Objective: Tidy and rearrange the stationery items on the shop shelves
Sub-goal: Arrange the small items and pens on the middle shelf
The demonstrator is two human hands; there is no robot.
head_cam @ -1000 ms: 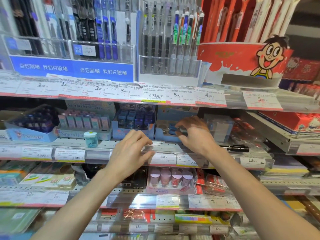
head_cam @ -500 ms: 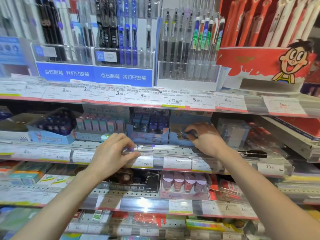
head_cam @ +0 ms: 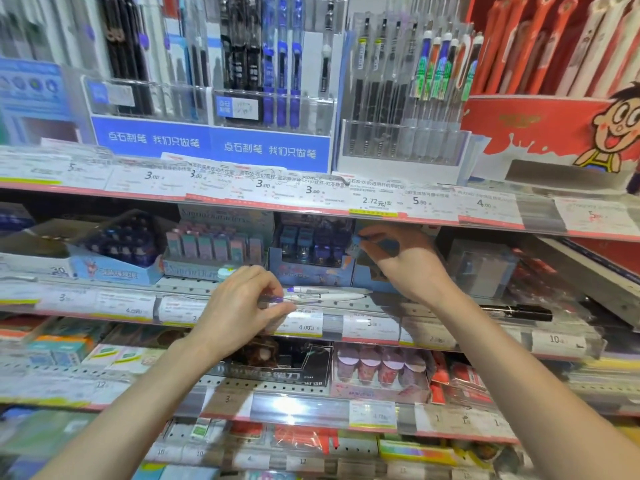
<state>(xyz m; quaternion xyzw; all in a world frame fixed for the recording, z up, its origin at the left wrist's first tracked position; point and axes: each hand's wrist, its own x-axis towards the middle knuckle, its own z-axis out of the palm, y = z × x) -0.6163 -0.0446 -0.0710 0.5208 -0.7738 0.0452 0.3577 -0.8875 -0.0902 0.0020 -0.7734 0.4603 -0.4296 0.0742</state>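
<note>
My left hand [head_cam: 242, 306] pinches the near end of a white pen with purple trim [head_cam: 325, 296] that lies along the front of the middle shelf [head_cam: 381, 304]. A second white pen [head_cam: 332, 290] lies just behind it. My right hand [head_cam: 401, 261] is raised under the upper shelf and holds a small blue item [head_cam: 362, 241] above the blue display box [head_cam: 363, 282]. What the blue item is stays blurred.
Display boxes of small stationery line the middle shelf: a dark blue set [head_cam: 121, 244], pastel erasers [head_cam: 214, 244], blue-purple items [head_cam: 311, 244]. A black marker [head_cam: 516, 311] lies at the right. Pen racks [head_cam: 270, 64] and a red cartoon tub [head_cam: 554, 133] stand above.
The view has tilted up and shifted left. My left hand closed on the white pen's end. My right hand lifted out of the blue box with a small blue item.
</note>
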